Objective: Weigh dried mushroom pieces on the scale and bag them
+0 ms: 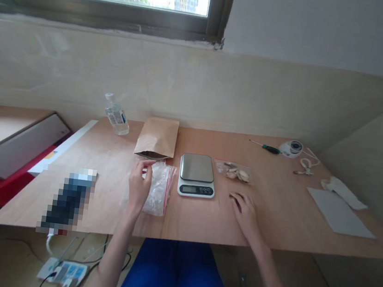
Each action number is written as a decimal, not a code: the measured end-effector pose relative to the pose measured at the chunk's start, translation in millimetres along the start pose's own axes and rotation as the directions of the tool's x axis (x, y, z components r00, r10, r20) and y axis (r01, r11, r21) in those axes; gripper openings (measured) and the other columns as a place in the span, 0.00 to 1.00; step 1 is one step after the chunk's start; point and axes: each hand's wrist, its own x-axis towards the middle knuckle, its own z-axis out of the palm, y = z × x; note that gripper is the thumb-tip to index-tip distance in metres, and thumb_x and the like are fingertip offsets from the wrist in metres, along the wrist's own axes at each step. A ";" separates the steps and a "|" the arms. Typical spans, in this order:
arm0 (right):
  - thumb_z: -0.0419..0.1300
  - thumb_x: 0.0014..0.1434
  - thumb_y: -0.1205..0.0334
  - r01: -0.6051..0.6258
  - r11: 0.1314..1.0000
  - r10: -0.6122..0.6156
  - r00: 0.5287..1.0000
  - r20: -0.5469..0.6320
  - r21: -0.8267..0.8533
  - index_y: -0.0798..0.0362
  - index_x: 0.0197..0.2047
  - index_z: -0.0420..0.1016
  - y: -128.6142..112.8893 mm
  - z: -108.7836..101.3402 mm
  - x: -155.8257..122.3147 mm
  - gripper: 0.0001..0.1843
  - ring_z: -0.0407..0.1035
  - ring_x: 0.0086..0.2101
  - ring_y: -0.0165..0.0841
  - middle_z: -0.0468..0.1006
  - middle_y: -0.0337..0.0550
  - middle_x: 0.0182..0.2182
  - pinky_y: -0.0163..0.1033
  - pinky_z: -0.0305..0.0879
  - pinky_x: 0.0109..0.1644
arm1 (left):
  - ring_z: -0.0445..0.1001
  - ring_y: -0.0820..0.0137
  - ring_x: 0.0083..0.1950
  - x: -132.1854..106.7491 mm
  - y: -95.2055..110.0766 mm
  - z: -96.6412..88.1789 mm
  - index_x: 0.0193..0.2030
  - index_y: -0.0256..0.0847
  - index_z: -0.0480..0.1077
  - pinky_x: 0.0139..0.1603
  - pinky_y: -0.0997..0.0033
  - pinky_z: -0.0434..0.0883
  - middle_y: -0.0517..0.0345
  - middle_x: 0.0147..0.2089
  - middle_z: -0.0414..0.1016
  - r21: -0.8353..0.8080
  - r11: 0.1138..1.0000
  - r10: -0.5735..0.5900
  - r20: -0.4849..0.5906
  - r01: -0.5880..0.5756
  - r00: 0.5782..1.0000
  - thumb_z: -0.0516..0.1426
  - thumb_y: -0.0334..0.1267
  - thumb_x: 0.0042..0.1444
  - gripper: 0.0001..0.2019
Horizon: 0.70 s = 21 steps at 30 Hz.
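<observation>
At the near edge of the worktop, the left hand was held curled against the left side of a clear zip bag; whether the bag was actually grasped could not be told. The bag was laid flat just left of a digital scale. The right hand was released and empty, rested on the worktop with the fingers loosely bent, to the right of the scale. A small zip bag of pale pieces was placed just beyond that hand, and the scale seemed to have been set between the two bags so that either hand could reach it. Farther back, a kraft pouch was laid with its dark mouth facing near. A water bottle was stood to its left, and a screwdriver was left far right.
</observation>
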 end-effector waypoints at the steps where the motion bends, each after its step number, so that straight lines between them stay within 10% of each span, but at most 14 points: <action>1: 0.46 0.62 0.57 -0.018 0.999 0.019 1.000 -0.008 0.026 0.52 0.42 0.74 -0.1 1.6 0.6 0.17 0.69 0.42 0.42 0.73 0.53 0.41 0.49 0.66 0.47 | 0.70 0.66 0.43 7.2 -2.0 1.5 0.42 0.41 0.69 0.44 0.67 0.68 0.53 0.42 0.72 0.034 0.999 0.015 -0.035 -0.014 0.999 0.47 0.37 0.58 0.11; 6: 0.49 0.62 0.56 0.025 0.970 -0.023 1.000 -0.010 0.243 0.51 0.46 0.72 -42.5 4.4 51.6 0.15 0.68 0.47 0.38 0.74 0.49 0.44 0.44 0.65 0.50 | 0.63 0.58 0.55 43.6 -11.6 9.8 0.54 0.39 0.63 0.56 0.53 0.60 0.45 0.53 0.65 0.319 0.948 0.057 -0.147 -0.007 0.987 0.51 0.31 0.53 0.20; 12: 0.51 0.62 0.62 0.219 0.950 -0.251 0.959 0.130 0.222 0.53 0.46 0.73 -88.6 50.1 122.4 0.13 0.66 0.48 0.36 0.76 0.46 0.45 0.45 0.59 0.55 | 0.59 0.53 0.60 76.0 -37.8 18.7 0.57 0.49 0.64 0.55 0.51 0.60 0.52 0.61 0.62 0.433 0.899 0.021 0.125 -0.074 0.992 0.52 0.26 0.48 0.28; 17: 0.52 0.62 0.58 0.243 0.969 -0.247 0.943 0.222 0.045 0.53 0.50 0.72 -91.6 63.6 120.6 0.16 0.62 0.54 0.41 0.70 0.52 0.53 0.52 0.55 0.57 | 0.70 0.64 0.51 88.9 -52.9 15.4 0.50 0.50 0.71 0.49 0.67 0.65 0.59 0.53 0.73 0.365 0.919 0.090 0.180 -0.151 0.980 0.48 0.25 0.51 0.23; 21: 0.47 0.65 0.58 0.344 0.925 -0.366 0.921 0.137 0.162 0.51 0.57 0.65 -142.1 56.8 110.2 0.20 0.57 0.58 0.39 0.63 0.51 0.59 0.50 0.56 0.59 | 0.75 0.66 0.44 93.3 -49.6 9.3 0.48 0.52 0.73 0.40 0.71 0.67 0.61 0.49 0.77 0.344 0.914 0.164 0.171 -0.215 0.972 0.49 0.31 0.56 0.18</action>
